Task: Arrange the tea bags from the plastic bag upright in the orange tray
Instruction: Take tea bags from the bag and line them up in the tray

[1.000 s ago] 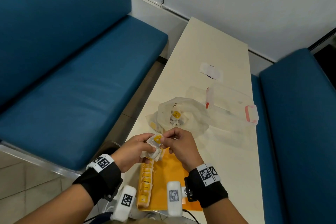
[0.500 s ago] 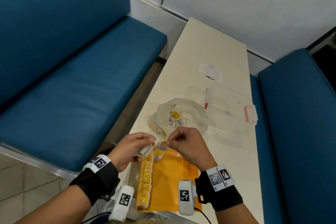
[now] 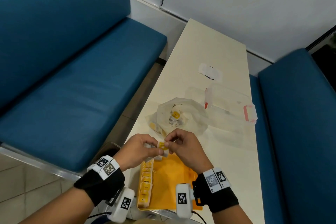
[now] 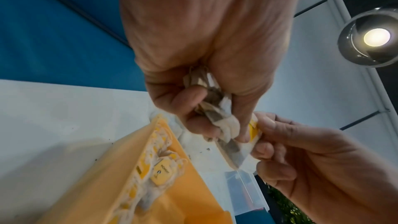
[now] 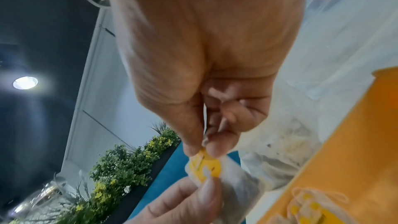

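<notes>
Both hands meet just above the far end of the orange tray (image 3: 171,183). My left hand (image 3: 140,148) grips a small bunch of white tea bags (image 4: 217,108) in its curled fingers. My right hand (image 3: 183,146) pinches the yellow tag of one tea bag (image 3: 162,146) (image 5: 207,166) between thumb and forefinger. A row of tea bags (image 3: 145,183) with yellow tags stands along the tray's left wall. The crumpled clear plastic bag (image 3: 181,114) lies beyond the hands with more tea bags (image 3: 175,117) inside.
A clear plastic box with pink clips (image 3: 234,107) sits right of the bag. A white wrapper (image 3: 210,71) lies farther back on the cream table (image 3: 205,42). Blue benches (image 3: 72,78) flank the table on both sides.
Both hands have risen slightly and shifted; the right hand now pinches the tag of a tea bag held against the left hand's bunch.
</notes>
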